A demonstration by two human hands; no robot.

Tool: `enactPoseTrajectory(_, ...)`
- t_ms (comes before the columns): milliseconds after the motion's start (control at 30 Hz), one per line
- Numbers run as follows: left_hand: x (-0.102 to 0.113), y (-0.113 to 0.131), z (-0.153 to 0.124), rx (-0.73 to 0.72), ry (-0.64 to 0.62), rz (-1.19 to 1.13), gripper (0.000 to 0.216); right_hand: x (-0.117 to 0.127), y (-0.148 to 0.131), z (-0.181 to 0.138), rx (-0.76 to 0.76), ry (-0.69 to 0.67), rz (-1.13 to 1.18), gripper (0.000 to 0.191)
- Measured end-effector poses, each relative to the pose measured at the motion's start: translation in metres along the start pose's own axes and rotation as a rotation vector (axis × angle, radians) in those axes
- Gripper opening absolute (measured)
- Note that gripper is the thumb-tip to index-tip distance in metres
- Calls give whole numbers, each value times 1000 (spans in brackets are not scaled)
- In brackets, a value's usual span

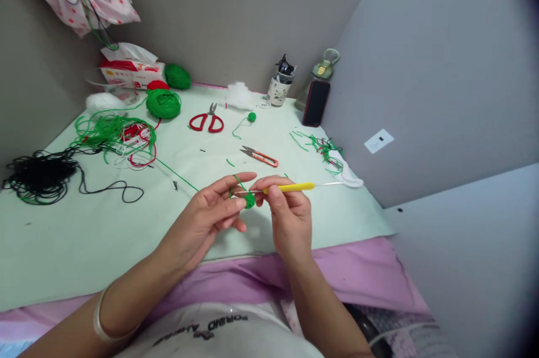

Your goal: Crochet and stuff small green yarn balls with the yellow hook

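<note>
My left hand (217, 206) pinches a small round green crochet piece (250, 200) between thumb and fingers. Green yarn (177, 171) loops over its raised index finger and trails left across the table toward the tangled strands. In my right hand (290, 212) is a crochet hook (295, 187) with a yellow handle, held between thumb and fingers. Its thin metal tip points left and meets the green piece. Thread snips (260, 157) with orange handles lie just beyond my hands. Fingers partly cover the crochet piece, so its stitches are hard to make out.
Red-handled scissors (206, 121), a green yarn ball (163, 104) and white stuffing (239, 95) lie farther back. Black cord (42, 173) and tangled green strands (101, 132) spread at left. A phone (316, 103) leans on a bottle (325, 69) by the right wall, near yarn scraps (324, 147).
</note>
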State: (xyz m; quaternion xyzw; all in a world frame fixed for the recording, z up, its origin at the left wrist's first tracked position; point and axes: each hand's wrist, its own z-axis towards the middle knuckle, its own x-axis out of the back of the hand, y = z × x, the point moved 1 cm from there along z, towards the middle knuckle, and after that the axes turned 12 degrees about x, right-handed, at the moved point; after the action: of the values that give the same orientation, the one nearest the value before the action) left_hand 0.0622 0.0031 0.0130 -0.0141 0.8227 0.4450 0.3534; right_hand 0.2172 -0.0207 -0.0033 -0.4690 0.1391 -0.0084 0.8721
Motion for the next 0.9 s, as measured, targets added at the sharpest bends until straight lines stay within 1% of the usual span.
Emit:
enactPoseTrajectory(100, -1, -1, 0, -31, 31, 70, 36, 0, 1, -1, -23, -24, 14, 17)
enactPoseTrajectory(267, -1, 0, -1, -28, 70, 101, 35, 2, -3, 2, -76, 21, 78, 21)
enactPoseTrajectory(400, -2, 2, -3, -25, 86, 115, 33, 4, -7, 4, -67, -34, 81, 23)
enactPoseTrajectory(467, -1, 2, -4, -26, 100, 138, 32, 5, -10, 3, -14, -68, 40, 23)
enactPoseTrajectory(567, 1, 1, -4, -68, 144, 197, 30, 5, -16, -2, 117, -109, -156, 22)
enactPoseTrajectory(667, 1, -1, -4, -162, 205, 284, 32, 2, -21, -7, 331, -202, -392, 23)
enactPoseTrajectory(733, 0, -3, -5, -221, 246, 322, 38, 1, -21, -9, 476, -267, -487, 24)
enactPoseTrajectory(767, -1, -4, -5, -244, 266, 328, 42, 1, -20, -10, 524, -285, -516, 24)
enactPoseTrajectory(833, -2, -5, -6, -275, 295, 331, 48, 1, -18, -10, 547, -277, -524, 23)
enactPoseTrajectory(900, -1, -5, -7, -298, 305, 346, 48, 2, -15, -9, 481, -225, -455, 23)
